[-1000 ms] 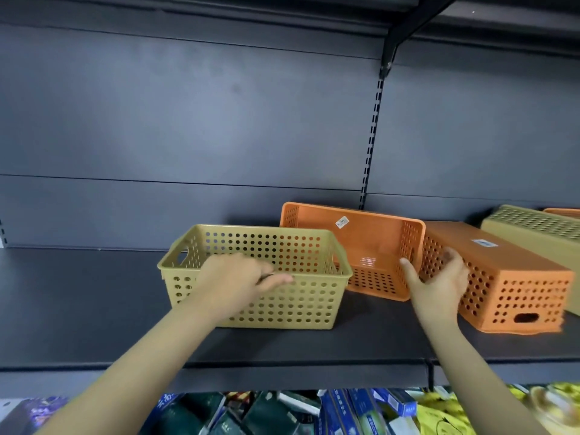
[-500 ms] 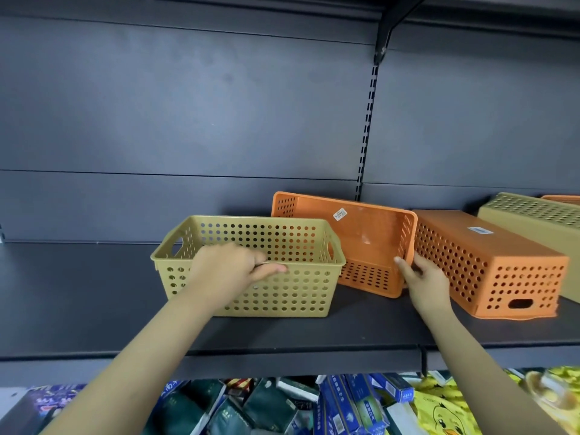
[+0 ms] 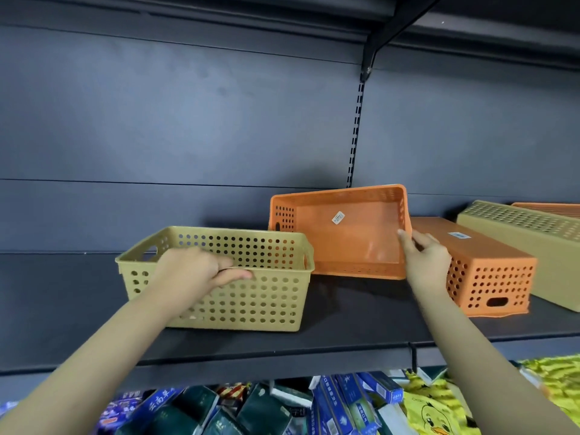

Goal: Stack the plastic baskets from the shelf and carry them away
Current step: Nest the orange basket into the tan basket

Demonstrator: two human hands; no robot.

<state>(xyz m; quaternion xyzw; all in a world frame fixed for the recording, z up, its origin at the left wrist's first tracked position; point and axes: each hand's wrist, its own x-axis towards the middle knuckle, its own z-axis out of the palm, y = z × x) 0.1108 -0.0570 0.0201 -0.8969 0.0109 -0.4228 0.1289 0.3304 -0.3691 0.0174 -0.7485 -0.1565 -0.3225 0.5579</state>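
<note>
An olive-yellow perforated basket stands upright on the dark shelf. My left hand grips its near rim, fingers curled over the edge. Right of it, an orange basket is tipped up on its side, its open mouth facing me and a small sticker on its base. My right hand holds that basket's right rim, thumb inside. A second orange basket lies upside down further right, touching my right hand's back.
Another olive basket lies inverted at the far right, with an orange one behind it. A slotted upright runs up the back panel. Boxed goods and yellow duck-print packs fill the shelf below.
My right hand moved from the inverted orange basket to the tipped one and gripped its right rim, raising it more upright. My left hand stayed on the olive basket.
</note>
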